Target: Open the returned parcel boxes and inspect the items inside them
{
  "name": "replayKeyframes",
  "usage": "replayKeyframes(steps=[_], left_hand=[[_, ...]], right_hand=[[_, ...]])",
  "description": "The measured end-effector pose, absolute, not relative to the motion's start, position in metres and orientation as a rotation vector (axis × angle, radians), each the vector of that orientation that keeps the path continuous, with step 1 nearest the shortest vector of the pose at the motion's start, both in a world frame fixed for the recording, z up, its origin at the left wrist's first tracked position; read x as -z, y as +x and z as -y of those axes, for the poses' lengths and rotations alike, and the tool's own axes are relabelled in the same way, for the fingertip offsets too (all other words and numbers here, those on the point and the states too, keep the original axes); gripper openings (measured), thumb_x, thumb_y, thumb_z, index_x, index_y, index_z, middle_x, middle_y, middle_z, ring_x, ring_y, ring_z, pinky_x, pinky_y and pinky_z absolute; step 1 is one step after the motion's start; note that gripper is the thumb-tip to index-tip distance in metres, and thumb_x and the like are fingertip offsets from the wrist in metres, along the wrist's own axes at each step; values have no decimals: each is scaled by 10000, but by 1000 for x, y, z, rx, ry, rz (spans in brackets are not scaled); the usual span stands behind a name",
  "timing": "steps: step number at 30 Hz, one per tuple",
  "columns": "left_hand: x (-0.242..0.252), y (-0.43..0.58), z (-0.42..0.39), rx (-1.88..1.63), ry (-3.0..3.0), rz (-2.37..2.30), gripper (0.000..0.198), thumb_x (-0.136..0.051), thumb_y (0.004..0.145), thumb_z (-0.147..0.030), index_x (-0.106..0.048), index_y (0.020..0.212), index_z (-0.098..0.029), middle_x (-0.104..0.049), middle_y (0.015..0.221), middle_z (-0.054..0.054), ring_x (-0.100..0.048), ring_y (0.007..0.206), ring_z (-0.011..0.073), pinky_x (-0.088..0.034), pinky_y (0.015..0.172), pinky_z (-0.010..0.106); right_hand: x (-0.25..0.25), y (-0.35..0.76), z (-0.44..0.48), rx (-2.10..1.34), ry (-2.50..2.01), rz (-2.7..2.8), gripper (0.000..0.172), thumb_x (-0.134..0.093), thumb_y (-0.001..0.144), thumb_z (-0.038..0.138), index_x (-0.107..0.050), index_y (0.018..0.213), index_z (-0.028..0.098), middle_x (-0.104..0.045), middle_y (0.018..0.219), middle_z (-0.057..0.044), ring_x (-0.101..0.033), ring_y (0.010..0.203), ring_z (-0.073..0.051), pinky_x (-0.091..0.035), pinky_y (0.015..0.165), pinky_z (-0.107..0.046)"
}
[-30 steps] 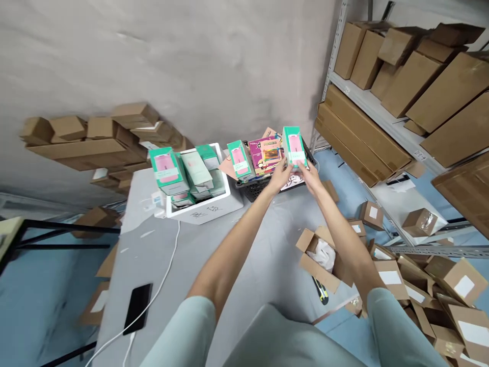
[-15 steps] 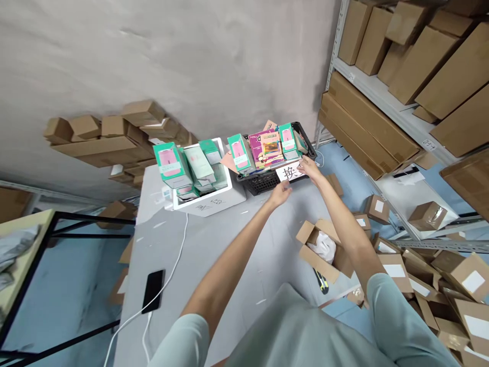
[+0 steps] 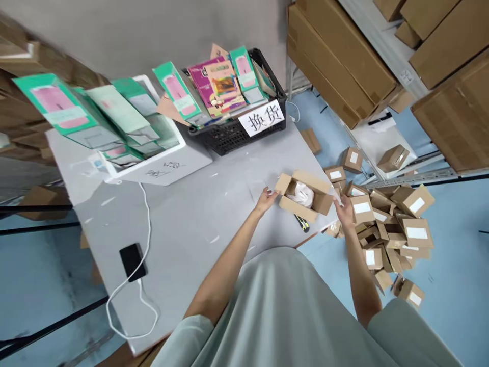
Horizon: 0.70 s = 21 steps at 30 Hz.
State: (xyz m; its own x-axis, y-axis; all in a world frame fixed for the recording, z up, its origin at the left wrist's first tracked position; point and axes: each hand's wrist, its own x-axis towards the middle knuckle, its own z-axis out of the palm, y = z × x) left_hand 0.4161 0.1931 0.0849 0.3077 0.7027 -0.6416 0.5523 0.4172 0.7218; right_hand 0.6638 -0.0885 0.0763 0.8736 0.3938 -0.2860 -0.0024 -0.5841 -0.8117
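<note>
An open cardboard box (image 3: 296, 208) with its flaps spread sits near the right edge of the table. Crumpled white paper (image 3: 302, 194) lies inside it. At the box's left flap is my left hand (image 3: 266, 200), its fingers stretched out toward the cardboard. My right hand (image 3: 345, 210) is at the opposite end by the right flap, fingers apart. Whether either hand presses on the box I cannot tell. A yellow and black utility knife (image 3: 303, 223) lies just in front of the box, partly beneath its front flap.
A black basket (image 3: 225, 141) with a white paper sign (image 3: 262, 118) holds several cartons and booklets. Beside it stands a white foam box (image 3: 168, 173) of green cartons. A phone (image 3: 133, 261) and white cable lie on the table (image 3: 198, 255). Cardboard boxes (image 3: 397, 229) heap on the floor at right.
Both hands have moved from the black basket and its sign to the two ends of the open cardboard box. The view has swung right and down.
</note>
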Motion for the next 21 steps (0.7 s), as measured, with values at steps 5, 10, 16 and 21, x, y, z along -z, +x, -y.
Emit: replayKeyframes(steps=[5, 10, 16, 21], left_hand=[[-73, 428, -168, -286, 1133, -1349, 816, -885, 917, -302, -533, 1636, -148, -789, 1406, 223, -785, 1288, 278, -627, 1122, 460], [-72, 433, -157, -381, 1133, -1316, 649, -839, 863, -275, -684, 1487, -187, -821, 1110, 75, -782, 1115, 195, -618, 1122, 424], [-82, 437, -134, -310, 1347, -1195, 383, -731, 738, -184, -842, 1104, -169, -808, 1375, 168, -767, 1303, 299, -572, 1220, 474], [-99, 433, -114, -287, 1636, -1079, 390, -692, 707, -126, -848, 1060, -182, -722, 1541, 176, -532, 1658, 325, -382, 1413, 471]], right_hand=[[-64, 596, 110, -847, -1881, 295, 966, -676, 895, 890, -687, 1549, 180, -743, 1537, -252, -721, 1433, -410, -603, 1202, -585], [-62, 571, 86, -795, -1705, 130, 874, -384, 1042, 872, -747, 1461, 196, -709, 1608, -198, -663, 1511, -337, -587, 1222, -531], [-57, 579, 65, -706, -1811, 198, 511, -575, 1024, 621, -780, 1187, 182, -810, 1396, -193, -731, 1363, -296, -535, 1269, -486], [-72, 576, 69, -670, -1848, 264, 376, -622, 1016, 416, -763, 1279, 188, -778, 1491, -177, -715, 1385, -274, -508, 1296, -467]])
